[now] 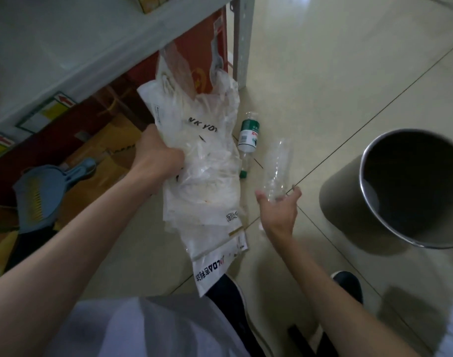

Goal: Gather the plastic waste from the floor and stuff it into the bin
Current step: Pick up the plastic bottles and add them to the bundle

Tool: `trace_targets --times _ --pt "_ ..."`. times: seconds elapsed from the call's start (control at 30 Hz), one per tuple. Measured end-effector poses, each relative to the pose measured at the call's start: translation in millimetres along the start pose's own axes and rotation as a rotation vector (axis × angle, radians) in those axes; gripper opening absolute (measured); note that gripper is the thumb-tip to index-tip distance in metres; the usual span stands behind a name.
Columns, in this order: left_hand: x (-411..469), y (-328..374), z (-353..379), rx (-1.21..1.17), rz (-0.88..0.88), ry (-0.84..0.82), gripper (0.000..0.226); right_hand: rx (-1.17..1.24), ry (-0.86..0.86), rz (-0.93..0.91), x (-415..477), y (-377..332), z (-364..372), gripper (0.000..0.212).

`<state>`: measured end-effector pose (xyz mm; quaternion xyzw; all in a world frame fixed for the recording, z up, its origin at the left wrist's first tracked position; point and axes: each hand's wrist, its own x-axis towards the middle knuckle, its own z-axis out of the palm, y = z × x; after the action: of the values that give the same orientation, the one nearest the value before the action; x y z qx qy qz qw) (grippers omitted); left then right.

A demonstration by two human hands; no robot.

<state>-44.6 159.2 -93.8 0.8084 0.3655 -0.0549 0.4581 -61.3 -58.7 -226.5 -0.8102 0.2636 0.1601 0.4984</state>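
My left hand (157, 157) grips a big bundle of white and clear plastic bags (204, 161) that hangs down to my knee. In my right hand (279, 210) is the lower end of a clear, label-free plastic bottle (276, 171), which points up and away from me. A second bottle with a green label and green cap (248, 136) lies on the tiled floor just beyond the bags. The round grey bin (348, 199) stands open to the right of my right hand, its dark inside showing.
A grey metal shelf unit (96, 45) rises at the left, its upright post (242, 39) behind the bags. Under it lie a blue dustpan (44, 194) and cardboard boxes (112, 140). My dark shoes (347, 283) are near the bin.
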Motion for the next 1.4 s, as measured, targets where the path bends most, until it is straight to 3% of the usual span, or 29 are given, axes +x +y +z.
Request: trace_targets --times 0.1,0.23,0.43,0.57,0.6,0.67,0.73,0.83,0.97,1.13,1.3,1.4 --pt "-7.9 7.4 7.2 -0.012 0.015 -0.038 0.035 0.238 -0.182 -0.197 -14.4 -66.8 -33.2 0.066" --pt "-14.3 21.0 8.9 -0.091 0.003 -0.077 0.046 0.11 -0.491 -0.386 -35.0 -105.2 -40.1 0.066" --pt "-21.2 32.6 3.7 -0.498 -0.165 -0.174 0.04 0.02 -0.484 -0.366 -44.9 -110.1 -20.4 0.065" --pt "-19.3 27.3 4.0 -0.463 -0.131 -0.228 0.103 0.113 -0.54 -0.295 -52.7 -108.2 -16.4 0.059" --pt "-22.8 29.0 3.7 -0.451 -0.09 -0.236 0.097 0.18 -0.584 -0.273 -52.8 -107.3 -17.4 0.05" --pt "-27.5 30.7 4.0 -0.442 -0.006 -0.275 0.055 0.292 -0.655 -0.262 -51.9 -106.8 -21.0 0.027" --pt "-26.8 27.6 7.5 -0.448 0.015 -0.28 0.038 0.28 -0.681 -0.286 -50.5 -109.2 -23.1 0.021" --pt "-22.3 24.8 11.3 -0.41 0.024 -0.201 0.04 0.1 -0.667 -0.347 -50.3 -113.6 -21.5 0.037" --pt "-16.6 19.5 9.7 -0.304 0.052 -0.073 0.054 0.132 -0.624 -0.243 -48.0 -111.2 -13.9 0.041" --pt "-10.6 11.9 3.9 -0.268 0.079 -0.085 0.05 0.234 -0.564 -0.252 -55.1 -111.9 0.0 0.038" --pt "-4.3 14.4 -1.6 -0.271 0.07 0.081 0.03 0.438 -0.661 -0.219 -55.3 -110.0 8.7 0.031" --pt "-0.7 19.1 -4.5 -0.295 0.036 0.17 0.027 0.57 -0.489 -0.081 -45.1 -99.9 2.5 0.034"
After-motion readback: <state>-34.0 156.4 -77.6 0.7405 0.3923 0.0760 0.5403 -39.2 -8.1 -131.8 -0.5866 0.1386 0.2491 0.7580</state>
